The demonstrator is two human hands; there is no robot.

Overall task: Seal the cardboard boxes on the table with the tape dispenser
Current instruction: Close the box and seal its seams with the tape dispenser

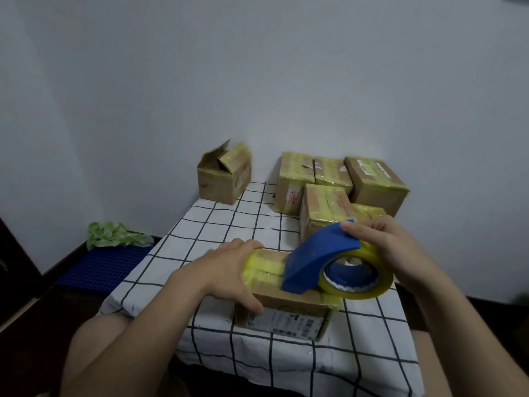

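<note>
Though yellow-taped, plain brown box (286,320)

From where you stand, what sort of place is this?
Likely a home packing room: a checked tablecloth against a white wall, taped cardboard boxes piled at its far end, the right hand holding a tape dispenser on the near box, gripped by the left hand.

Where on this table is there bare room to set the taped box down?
Bare checked cloth lies at the left and middle, between the open-flapped box and the near box. The far right is crowded with taped boxes, and the right hand holds the tape dispenser over the near box.
</note>
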